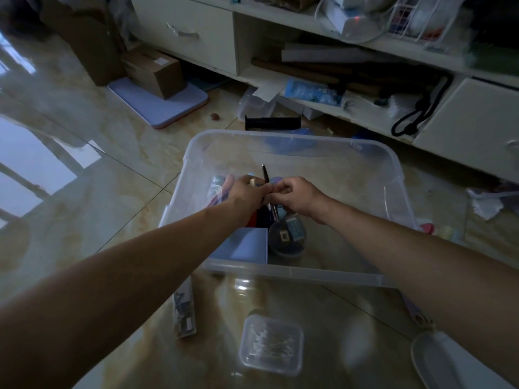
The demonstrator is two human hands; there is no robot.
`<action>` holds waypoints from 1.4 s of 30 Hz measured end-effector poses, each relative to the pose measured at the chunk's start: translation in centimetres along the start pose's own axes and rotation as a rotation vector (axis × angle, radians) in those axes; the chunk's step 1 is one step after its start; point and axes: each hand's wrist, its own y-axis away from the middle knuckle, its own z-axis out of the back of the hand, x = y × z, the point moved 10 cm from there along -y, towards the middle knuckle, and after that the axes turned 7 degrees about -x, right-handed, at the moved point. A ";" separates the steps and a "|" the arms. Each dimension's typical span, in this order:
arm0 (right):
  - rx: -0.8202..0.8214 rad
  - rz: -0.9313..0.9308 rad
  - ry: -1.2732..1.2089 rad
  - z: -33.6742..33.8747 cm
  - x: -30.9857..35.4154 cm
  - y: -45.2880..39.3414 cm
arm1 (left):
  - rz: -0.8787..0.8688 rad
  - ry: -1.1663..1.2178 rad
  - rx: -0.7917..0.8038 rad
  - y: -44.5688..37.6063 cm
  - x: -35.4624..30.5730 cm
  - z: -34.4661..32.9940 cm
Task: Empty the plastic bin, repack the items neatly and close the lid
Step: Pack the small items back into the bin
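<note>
Both hands met over clear bin (393, 175) on floor. Right grip (292, 195) curled tight, pinching pen (266, 178); left grip (244, 190) touching it, holding sth small, can't tell what. Round container (286, 237) lay below grips.

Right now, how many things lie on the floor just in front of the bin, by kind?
Clear case of cotton swabs: 1
Long narrow packet: 1
Grey scoop-shaped piece, partly cut off: 1
Total: 3
</note>
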 end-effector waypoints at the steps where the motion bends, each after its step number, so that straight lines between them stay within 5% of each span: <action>1: 0.013 -0.017 -0.017 -0.1 0.0 0.1 | -0.017 0.021 0.019 -0.2 0.1 -0.3; 4: -0.010 -0.059 -0.032 0.6 0.1 -0.1 | -0.043 0.070 0.028 0.6 -0.7 -0.4; 10: -0.363 0.035 0.049 5.7 0.2 -0.4 | 0.040 -0.065 -0.079 -3.3 2.3 1.1; 12: -0.303 0.068 0.109 5.2 -0.1 0.0 | 0.073 -0.106 -0.074 -1.5 1.8 1.6; 15: -0.170 0.101 0.189 3.7 -0.6 0.8 | 0.129 -0.139 0.156 -0.2 3.3 -0.9; 18: -0.153 0.113 0.202 3.5 -0.8 1.5 | 0.010 -0.315 0.275 -0.6 3.9 -2.4; 24: -0.086 0.222 0.322 2.0 -0.4 1.8 | -0.358 -0.730 0.174 -1.1 1.4 -2.5; 32: -0.222 0.333 0.364 2.3 1.4 1.9 | -0.355 -0.801 0.191 -2.3 2.7 -2.3; 39: -0.015 0.301 0.444 -0.6 0.1 1.5 | -0.439 -0.763 0.237 -2.1 2.1 -3.1; 42: -0.135 0.349 0.377 0.2 1.3 1.5 | -0.361 -0.769 0.185 -2.5 2.6 -2.5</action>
